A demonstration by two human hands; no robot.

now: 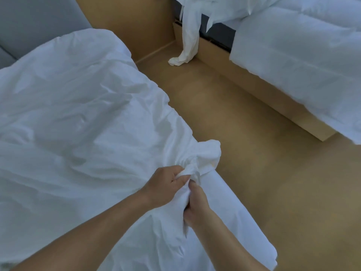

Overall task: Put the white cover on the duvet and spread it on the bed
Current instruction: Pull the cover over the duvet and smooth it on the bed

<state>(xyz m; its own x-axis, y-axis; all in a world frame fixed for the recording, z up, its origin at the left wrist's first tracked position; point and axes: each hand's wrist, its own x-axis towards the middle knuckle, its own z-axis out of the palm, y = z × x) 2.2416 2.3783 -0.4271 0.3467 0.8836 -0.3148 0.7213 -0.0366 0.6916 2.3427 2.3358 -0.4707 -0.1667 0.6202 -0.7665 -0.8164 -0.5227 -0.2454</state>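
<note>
A white cover (78,114) lies rumpled across a bed (232,210), its near corner bunched at the bed's edge beside the wooden floor (244,153). The left hand (166,185) pinches the gathered corner. The right hand (197,206), touching it, grips the fabric just below.

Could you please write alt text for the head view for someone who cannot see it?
The left hand and right hand grip a bunched corner of the white cover. Across the tan floor stands a second bed.
</note>
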